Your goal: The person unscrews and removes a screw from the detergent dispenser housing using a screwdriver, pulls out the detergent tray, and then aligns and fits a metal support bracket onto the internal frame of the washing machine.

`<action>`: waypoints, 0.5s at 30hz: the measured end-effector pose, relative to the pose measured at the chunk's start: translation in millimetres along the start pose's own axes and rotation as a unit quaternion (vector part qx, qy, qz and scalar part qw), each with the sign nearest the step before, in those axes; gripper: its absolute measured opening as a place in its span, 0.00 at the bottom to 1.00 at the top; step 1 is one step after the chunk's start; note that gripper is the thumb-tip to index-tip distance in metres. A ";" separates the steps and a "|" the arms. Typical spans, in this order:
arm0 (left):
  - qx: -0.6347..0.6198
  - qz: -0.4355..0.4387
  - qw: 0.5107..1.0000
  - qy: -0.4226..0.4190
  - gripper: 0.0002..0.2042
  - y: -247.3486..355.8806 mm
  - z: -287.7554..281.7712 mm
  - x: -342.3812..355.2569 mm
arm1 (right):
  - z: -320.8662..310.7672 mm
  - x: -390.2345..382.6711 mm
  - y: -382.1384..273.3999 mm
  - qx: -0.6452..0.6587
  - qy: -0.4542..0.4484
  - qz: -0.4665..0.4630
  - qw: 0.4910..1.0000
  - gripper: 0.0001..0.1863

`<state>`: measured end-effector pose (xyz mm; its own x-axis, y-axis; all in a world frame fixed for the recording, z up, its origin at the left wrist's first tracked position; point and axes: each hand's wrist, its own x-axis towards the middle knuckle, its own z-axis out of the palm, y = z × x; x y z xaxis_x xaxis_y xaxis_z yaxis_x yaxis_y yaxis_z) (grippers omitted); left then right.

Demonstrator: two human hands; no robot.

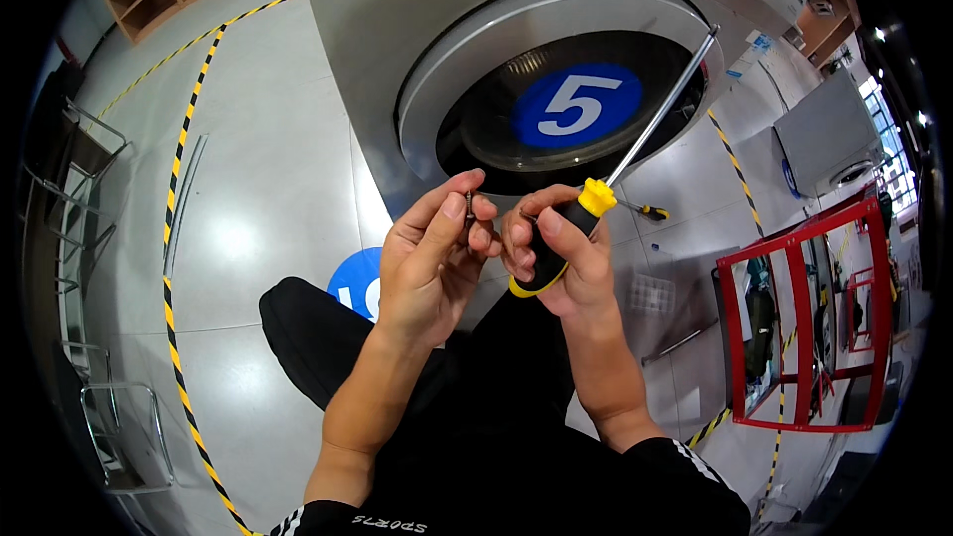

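A small dark screw (470,206) is pinched upright between the thumb and fingers of my left hand (422,263). My right hand (576,268) is closed around the black and yellow handle of a screwdriver (650,129), whose long metal shaft slants up and to the right. Near the thumb and forefinger of that hand is another small dark piece (531,216), perhaps a screw too. Both hands are close together in front of a grey front-loading washing machine (357,69). Its round door (476,154) carries a blue disc with a white figure.
A second yellow and black tool (652,211) lies on the floor to the right, near a clear compartment box (650,293). Farther right stands a red-framed rack (794,337). Striped tape (179,169) marks the floor; metal-framed chairs (119,417) stand at left.
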<state>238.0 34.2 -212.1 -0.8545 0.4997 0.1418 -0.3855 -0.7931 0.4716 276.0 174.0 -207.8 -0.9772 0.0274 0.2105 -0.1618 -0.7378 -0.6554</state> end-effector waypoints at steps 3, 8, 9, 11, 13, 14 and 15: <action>0.016 0.024 1.000 0.008 0.14 -2.2 1.9 -1.5 | 0.9 -3.3 -2.4 0.007 -0.007 0.007 1.000 0.10; 0.020 0.008 1.000 -0.015 0.14 -2.5 -0.8 -5.2 | 0.8 -5.2 -3.1 -0.005 -0.017 -0.013 1.000 0.11; 0.015 0.005 1.000 -0.026 0.14 -2.9 -2.6 -6.2 | 0.3 -6.1 -2.6 -0.010 -0.018 -0.014 1.000 0.11; 0.017 0.004 1.000 -0.026 0.14 -2.3 -2.9 -8.3 | -1.1 -7.2 -1.1 -0.018 -0.021 -0.015 0.999 0.11; 0.021 0.002 1.000 -0.021 0.15 -0.7 -2.3 -9.9 | 0.5 -8.6 -1.1 -0.039 -0.012 -0.018 0.999 0.11; 0.026 0.000 1.000 -0.014 0.15 0.8 -1.0 -11.2 | 1.9 -9.6 -0.7 -0.048 -0.009 -0.018 0.999 0.12; 0.031 -0.002 0.999 -0.006 0.15 1.7 -0.4 -12.6 | 2.6 -10.6 -0.9 -0.053 -0.007 -0.017 0.998 0.12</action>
<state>247.9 26.4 -213.5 -0.8484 0.5074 0.1508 -0.3658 -0.7679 0.5258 286.9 172.6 -207.6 -0.9691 0.0402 0.2432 -0.2083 -0.6609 -0.7210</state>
